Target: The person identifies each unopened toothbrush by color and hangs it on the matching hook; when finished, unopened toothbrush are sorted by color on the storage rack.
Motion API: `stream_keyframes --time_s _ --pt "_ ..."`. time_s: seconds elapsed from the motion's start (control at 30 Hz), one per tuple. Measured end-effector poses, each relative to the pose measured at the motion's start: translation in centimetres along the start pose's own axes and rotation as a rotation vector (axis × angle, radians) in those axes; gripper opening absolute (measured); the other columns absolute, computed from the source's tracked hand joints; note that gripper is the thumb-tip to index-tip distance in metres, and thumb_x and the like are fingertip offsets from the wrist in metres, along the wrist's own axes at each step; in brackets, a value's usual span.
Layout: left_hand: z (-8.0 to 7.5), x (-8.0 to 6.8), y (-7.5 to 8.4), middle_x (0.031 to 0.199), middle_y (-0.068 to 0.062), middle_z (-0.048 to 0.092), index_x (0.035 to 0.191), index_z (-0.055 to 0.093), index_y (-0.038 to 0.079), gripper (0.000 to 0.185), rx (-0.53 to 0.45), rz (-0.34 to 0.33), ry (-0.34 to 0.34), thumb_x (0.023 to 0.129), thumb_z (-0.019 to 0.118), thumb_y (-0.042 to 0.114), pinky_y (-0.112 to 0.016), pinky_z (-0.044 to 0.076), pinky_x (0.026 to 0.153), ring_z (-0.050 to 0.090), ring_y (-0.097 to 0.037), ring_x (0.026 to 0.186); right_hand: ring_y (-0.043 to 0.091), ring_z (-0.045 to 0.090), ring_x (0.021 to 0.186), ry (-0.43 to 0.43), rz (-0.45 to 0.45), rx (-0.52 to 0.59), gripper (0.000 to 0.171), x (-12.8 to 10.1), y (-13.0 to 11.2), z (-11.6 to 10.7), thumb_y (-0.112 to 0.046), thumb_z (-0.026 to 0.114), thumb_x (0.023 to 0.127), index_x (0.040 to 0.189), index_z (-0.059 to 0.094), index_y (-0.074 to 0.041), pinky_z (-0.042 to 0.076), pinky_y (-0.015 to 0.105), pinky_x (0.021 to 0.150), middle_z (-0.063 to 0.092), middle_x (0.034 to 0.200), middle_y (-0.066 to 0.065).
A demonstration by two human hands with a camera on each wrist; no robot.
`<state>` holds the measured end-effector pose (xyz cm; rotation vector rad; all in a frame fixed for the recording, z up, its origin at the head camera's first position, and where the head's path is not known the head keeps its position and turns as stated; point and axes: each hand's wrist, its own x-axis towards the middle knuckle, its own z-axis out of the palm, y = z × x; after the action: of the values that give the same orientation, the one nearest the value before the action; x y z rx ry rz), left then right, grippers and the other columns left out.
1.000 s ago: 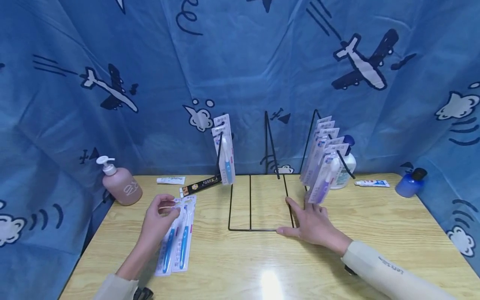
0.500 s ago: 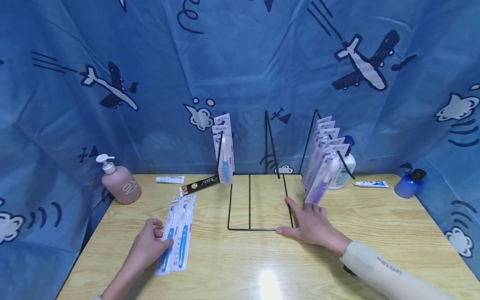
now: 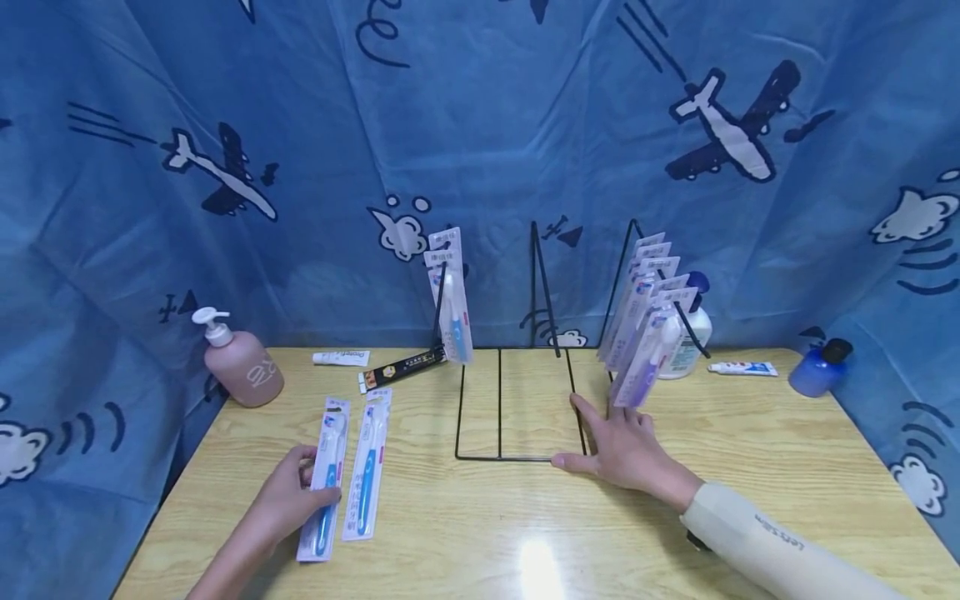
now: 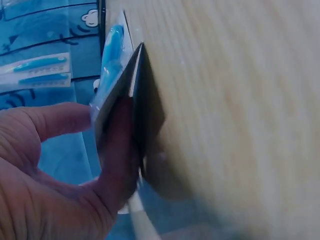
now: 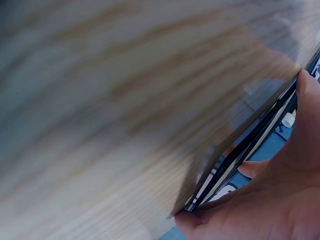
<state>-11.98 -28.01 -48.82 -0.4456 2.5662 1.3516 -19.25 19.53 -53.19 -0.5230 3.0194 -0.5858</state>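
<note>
My left hand (image 3: 283, 502) pinches a packaged blue toothbrush (image 3: 327, 475) between thumb and fingers, at the left of the table. In the left wrist view the toothbrush pack (image 4: 112, 52) stands edge-on, its card tipped up from the wood. Just to its right a second packaged blue toothbrush (image 3: 366, 475) lies flat. My right hand (image 3: 626, 450) rests with spread fingers on the right side of the black wire display rack's base (image 3: 525, 459). Blue toothbrush packs (image 3: 454, 312) hang from the rack's left hook, and several purple ones (image 3: 647, 358) from the right hook.
A pink pump bottle (image 3: 243, 369) stands at the back left, near a white tube (image 3: 341, 358) and a long black box (image 3: 401, 370). Behind the purple packs is a white bottle (image 3: 693, 346). Another tube (image 3: 742, 367) and a blue bottle (image 3: 821, 367) sit back right.
My left hand has come down toward me, taken hold of the left toothbrush pack and drawn it slightly left, apart from the other pack. My right hand has stayed put.
</note>
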Motion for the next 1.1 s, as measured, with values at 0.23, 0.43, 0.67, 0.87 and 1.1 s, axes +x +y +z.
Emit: stream_keyframes --time_s 0.23,0.43,0.67,0.87,1.1 --pt "-0.5 -0.9 -0.8 0.107 -0.013 0.071 0.155 0.034 -0.007 0.076 -0.273 -0.091 -0.056 0.095 0.080 -0.001 -0.035 0.056 0.072 0.070 -0.022 0.087 0.078 0.030 0.140 -0.052 0.024 0.007 0.114 -0.3 -1.3 -1.3 -0.083 0.069 0.088 0.170 0.038 -0.010 0.032 0.081 0.108 0.014 0.159 0.057" --pt "0.3 -2.6 -0.1 0.128 -0.016 0.075 0.160 0.033 0.008 0.074 -0.488 -0.032 -0.060 0.100 0.077 0.002 -0.038 0.060 0.076 0.076 -0.024 0.097 0.078 0.026 0.142 -0.031 0.012 0.002 0.111 -0.5 -1.4 -1.5 -0.080 0.071 0.089 0.168 0.041 -0.008 0.030 0.083 0.109 0.011 0.159 0.058" --pt "1.4 -4.3 2.9 0.142 -0.019 0.069 0.155 0.039 0.014 0.067 -0.632 0.188 -0.038 0.101 0.073 -0.004 -0.034 0.063 0.085 0.076 -0.022 0.111 0.077 0.021 0.145 -0.033 0.019 -0.009 0.111 -0.4 -1.4 -1.6 -0.079 0.073 0.089 0.169 0.040 -0.009 0.028 0.083 0.111 0.005 0.162 0.055" --pt "2.6 -6.3 5.6 0.138 -0.011 0.073 0.151 0.043 0.010 0.062 -0.657 0.525 -0.035 0.100 0.069 -0.013 -0.035 0.062 0.090 0.075 -0.025 0.117 0.079 0.031 0.139 -0.018 0.000 0.002 0.111 -0.3 -1.0 -1.4 -0.082 0.070 0.089 0.167 0.042 -0.009 0.033 0.082 0.105 0.015 0.158 0.058" --pt "4.6 -7.7 6.9 0.137 -0.016 0.073 0.151 0.042 -0.003 0.062 -0.744 0.898 -0.149 0.097 0.062 -0.025 -0.037 0.061 0.096 0.075 -0.025 0.118 0.079 0.034 0.137 -0.022 0.003 -0.003 0.110 -0.3 -1.3 -1.6 -0.080 0.072 0.088 0.167 0.043 -0.009 0.035 0.081 0.104 0.017 0.158 0.057"
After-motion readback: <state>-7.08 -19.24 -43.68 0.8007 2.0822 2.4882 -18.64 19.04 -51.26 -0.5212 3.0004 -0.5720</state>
